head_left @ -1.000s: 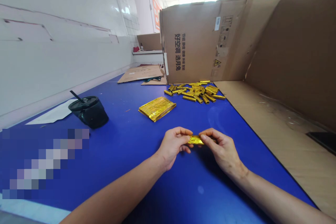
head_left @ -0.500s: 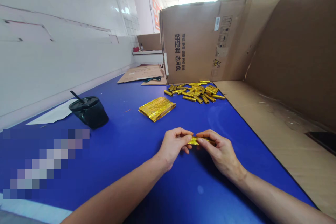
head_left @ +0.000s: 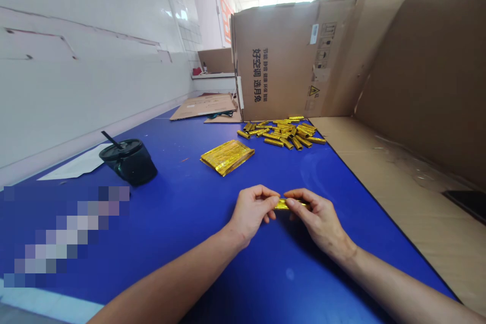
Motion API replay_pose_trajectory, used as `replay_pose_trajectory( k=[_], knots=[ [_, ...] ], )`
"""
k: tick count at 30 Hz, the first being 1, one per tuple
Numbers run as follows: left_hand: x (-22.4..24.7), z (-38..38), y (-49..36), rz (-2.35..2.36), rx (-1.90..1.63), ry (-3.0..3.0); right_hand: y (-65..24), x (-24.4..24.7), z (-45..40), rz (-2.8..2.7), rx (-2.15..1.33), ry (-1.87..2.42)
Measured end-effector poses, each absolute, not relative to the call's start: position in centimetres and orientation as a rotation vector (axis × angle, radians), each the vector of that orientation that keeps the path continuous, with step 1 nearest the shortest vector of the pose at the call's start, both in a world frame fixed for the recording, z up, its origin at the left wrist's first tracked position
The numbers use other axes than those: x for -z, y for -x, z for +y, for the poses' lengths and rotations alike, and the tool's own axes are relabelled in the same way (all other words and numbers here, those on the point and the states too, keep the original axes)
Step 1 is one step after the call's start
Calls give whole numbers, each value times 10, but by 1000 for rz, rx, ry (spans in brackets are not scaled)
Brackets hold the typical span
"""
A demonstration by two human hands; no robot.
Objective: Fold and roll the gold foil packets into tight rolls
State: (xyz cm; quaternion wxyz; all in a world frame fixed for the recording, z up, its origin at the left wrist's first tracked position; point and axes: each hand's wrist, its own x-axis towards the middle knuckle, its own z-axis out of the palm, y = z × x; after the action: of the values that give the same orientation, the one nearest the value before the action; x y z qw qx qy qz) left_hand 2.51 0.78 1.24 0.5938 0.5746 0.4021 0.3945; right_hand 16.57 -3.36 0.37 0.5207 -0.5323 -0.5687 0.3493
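Observation:
A narrow strip of shiny gold foil [head_left: 281, 204] is stretched between my two hands, just above the blue table. My left hand [head_left: 253, 212] pinches its left end between thumb and fingers. On the other end, the thumb and fingers of my right hand [head_left: 318, 217] are closed, covering much of the strip. Beyond my hands lies a flat stack of gold foil sheets [head_left: 227, 157]. Farther back, a loose pile of small folded gold foil tubes [head_left: 283, 134] rests near the cardboard box.
A large cardboard box [head_left: 288, 61] stands at the back, with more cardboard [head_left: 402, 182] along the right table edge. At left, a dark lidded cup with a straw [head_left: 131, 162] stands beside white paper [head_left: 74, 164]. Flat cardboard [head_left: 205, 106] lies at the far end of the blue table [head_left: 182, 207].
Both hands keep their hold on the gold foil strip in nearly the same place. My right fingers have shifted very slightly along it; all else is still.

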Motion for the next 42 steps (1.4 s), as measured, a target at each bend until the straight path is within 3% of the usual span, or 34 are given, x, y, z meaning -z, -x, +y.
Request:
replay_pose_trajectory(
  k=[42],
  knots=[
    [-9,13,-24,923,-923,-1277,-169,-4,-31,-1372,-891,1319]
  ],
)
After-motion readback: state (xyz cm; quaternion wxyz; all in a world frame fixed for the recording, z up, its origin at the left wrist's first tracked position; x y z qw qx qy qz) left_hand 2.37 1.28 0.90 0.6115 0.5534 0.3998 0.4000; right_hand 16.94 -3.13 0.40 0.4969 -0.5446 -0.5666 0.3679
